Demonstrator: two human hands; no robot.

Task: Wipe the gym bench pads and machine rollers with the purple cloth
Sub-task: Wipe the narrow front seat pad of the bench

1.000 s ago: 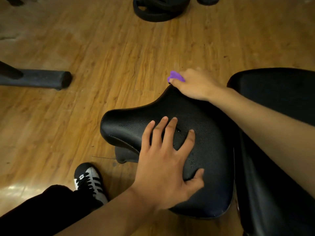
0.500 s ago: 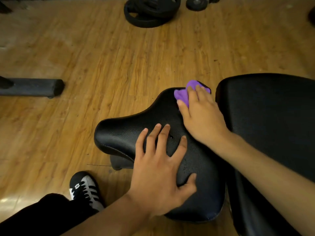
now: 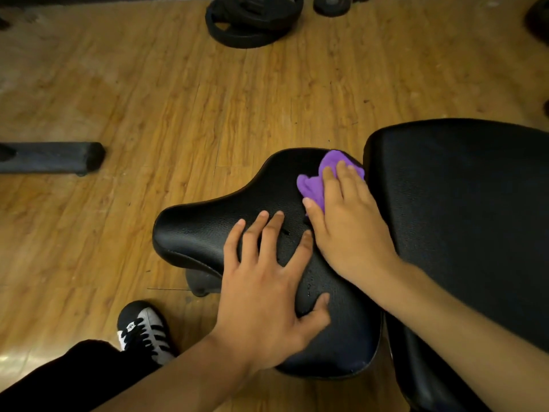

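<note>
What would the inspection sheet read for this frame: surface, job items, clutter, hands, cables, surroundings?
Surface: black seat pad, textured.
Job's things: purple cloth bunched at the seat pad's far end, beside the back pad.
Clutter: nothing seen on the pads.
Hands: left hand flat on the seat pad, fingers spread; right hand presses the cloth, fingers straight.
Cables: nothing seen.
Surroundings: wooden floor; weight plates beyond; black frame foot at left; striped shoe near.

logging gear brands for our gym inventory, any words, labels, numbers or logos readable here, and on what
No text can be read.
shoe: a small mark on the tongue, too blurred to read.
weight plates: any lettering is too dark to make out.
seat pad and purple cloth: no print visible.
</note>
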